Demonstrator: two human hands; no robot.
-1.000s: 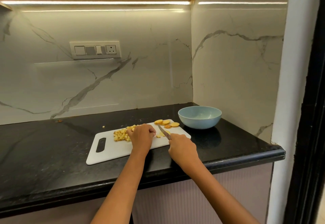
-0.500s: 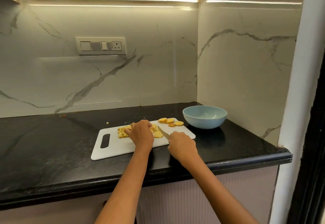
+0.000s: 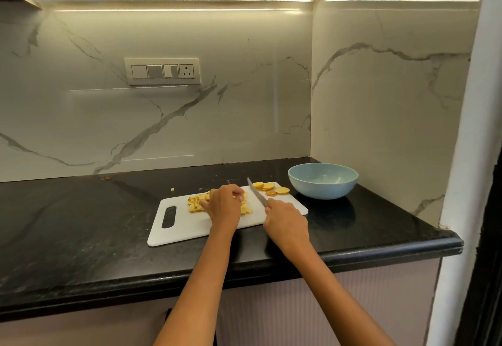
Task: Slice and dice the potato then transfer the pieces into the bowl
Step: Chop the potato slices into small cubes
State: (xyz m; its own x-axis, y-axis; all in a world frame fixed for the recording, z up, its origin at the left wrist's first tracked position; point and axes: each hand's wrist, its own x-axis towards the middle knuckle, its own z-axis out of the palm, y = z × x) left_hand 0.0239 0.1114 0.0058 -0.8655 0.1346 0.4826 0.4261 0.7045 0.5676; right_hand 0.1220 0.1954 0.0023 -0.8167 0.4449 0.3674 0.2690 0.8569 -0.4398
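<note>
A white cutting board lies on the black counter. Diced potato pieces are heaped at its middle, and several round potato slices lie at its far right corner. My left hand rests with curled fingers on the diced pile, covering part of it. My right hand grips the handle of a knife, whose blade points away from me between the pile and the slices. A light blue bowl stands just right of the board, with nothing visible inside.
The black counter runs left from the board, its front edge close to me. Marble walls close the back and right side behind the bowl. A small potato crumb lies on the counter beyond the board. A switch panel is on the back wall.
The knife blade has lifted and swung away from the diced pile toward the slices. My left hand stays on the diced pieces. The camera has shifted slightly.
</note>
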